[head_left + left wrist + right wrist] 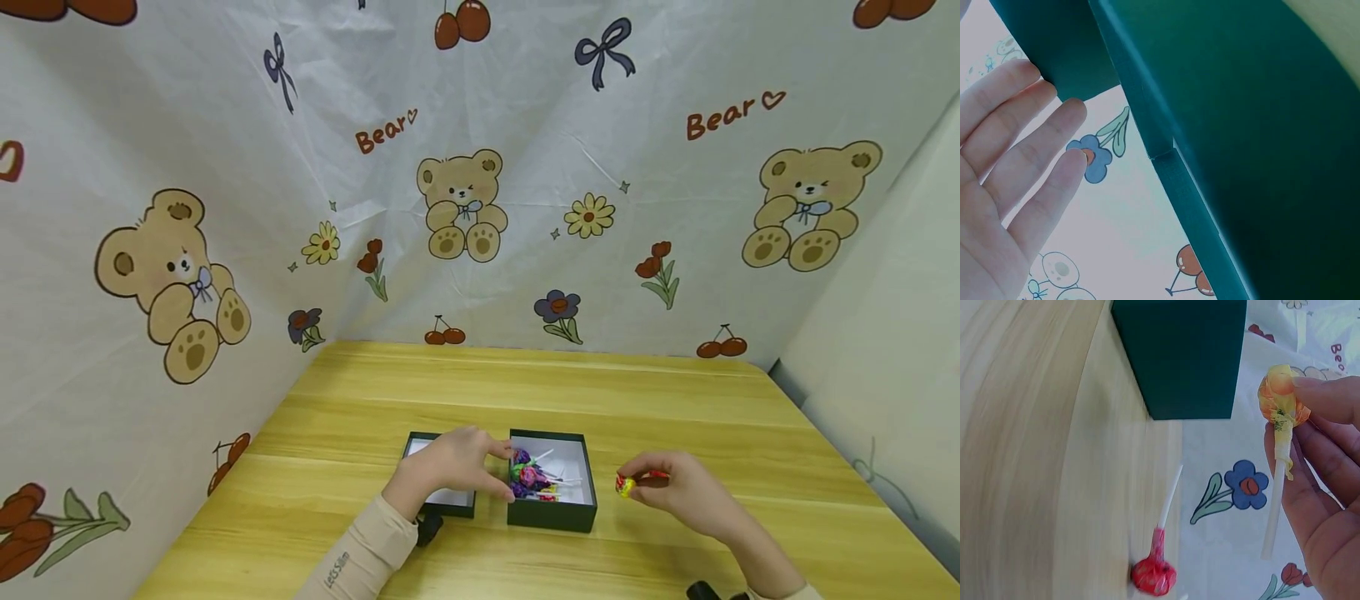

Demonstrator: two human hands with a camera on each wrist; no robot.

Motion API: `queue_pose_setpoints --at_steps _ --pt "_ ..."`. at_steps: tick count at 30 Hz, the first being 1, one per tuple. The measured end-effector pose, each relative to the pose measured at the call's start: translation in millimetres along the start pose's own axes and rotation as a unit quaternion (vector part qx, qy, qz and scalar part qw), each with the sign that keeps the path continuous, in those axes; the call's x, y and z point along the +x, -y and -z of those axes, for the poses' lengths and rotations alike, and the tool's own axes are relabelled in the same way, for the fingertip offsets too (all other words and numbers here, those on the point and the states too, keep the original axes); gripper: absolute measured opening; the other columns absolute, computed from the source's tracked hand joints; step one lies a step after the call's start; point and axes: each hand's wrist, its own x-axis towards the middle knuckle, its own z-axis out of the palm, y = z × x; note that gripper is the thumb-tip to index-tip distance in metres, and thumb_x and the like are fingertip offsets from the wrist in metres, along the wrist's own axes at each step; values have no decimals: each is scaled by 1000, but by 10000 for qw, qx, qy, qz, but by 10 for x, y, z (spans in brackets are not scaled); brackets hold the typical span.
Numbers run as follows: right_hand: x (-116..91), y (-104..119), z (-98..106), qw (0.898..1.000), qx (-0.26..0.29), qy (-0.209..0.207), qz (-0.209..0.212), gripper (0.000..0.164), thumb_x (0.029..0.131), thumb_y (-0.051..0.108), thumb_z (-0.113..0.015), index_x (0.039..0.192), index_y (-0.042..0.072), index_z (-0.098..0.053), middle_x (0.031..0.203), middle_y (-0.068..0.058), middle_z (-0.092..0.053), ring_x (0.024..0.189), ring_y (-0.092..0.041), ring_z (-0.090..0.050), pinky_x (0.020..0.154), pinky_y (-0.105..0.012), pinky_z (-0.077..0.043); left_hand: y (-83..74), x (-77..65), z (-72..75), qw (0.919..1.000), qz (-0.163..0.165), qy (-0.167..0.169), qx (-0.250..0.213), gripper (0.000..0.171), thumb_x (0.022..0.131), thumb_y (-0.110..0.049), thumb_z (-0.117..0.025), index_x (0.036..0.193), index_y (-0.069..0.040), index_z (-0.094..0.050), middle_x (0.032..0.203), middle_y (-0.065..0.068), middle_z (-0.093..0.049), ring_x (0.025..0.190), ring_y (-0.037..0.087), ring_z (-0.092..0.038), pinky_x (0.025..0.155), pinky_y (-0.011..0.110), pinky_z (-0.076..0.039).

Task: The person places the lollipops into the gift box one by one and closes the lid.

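Note:
My right hand [686, 493] pinches a yellow-orange lollipop [1280, 400] by its wrapped head, the white stick pointing down in the right wrist view. A red lollipop [1155, 575] lies on the table beside that hand. Left of it stands a dark green box [555, 515] with a white inside, where several lollipops [529, 477] in purple, green and pink wrappers lie along the left side. My left hand [459, 460] is at the box's left wall, thumb and fingers spread along its edge and holding nothing. In the left wrist view, the fingers [1047, 131] are fairly straight.
A second, shallower dark green tray or lid [453, 509] lies left of the box, partly under my left hand. The wooden table [525, 383] ends at a white cloth backdrop [510, 308] printed with bears and flowers.

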Motion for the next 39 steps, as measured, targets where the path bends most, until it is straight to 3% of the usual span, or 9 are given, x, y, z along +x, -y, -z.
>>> queue_pose_setpoints --at_steps 12,22,34,39 --pt "160 142 -78 9995 211 89 222 23 92 4 -69 112 -6 -72 116 -24 -69 102 -18 -69 82 -26 -58 -8 10 11 10000 -46 -20 38 63 82 -47 -80 135 -16 -66 149 -2 -53 42 7 -12 43 22 -26" --pt "292 251 -184 9974 361 198 584 20 93 1 -68 111 -5 -72 115 -22 -70 103 -17 -68 83 -25 -57 -13 11 27 10000 -21 6 78 64 82 -48 -80 135 -17 -65 150 -2 -53 43 7 -11 45 23 -27" --pt "423 309 -420 9954 468 443 702 18 90 -6 -67 107 -4 -72 111 -21 -68 98 -12 -66 79 -22 -57 -14 -11 1 9999 105 27 70 64 82 -49 -80 135 -18 -65 150 -5 -53 44 6 -11 44 23 -27" --pt "484 366 -471 9952 417 457 752 18 89 -5 -68 106 -4 -73 111 -21 -69 97 -18 -66 78 -23 -57 -16 -9 9 9999 126 19 53 64 82 -50 -79 135 -18 -65 149 -6 -53 43 7 -11 43 24 -28"
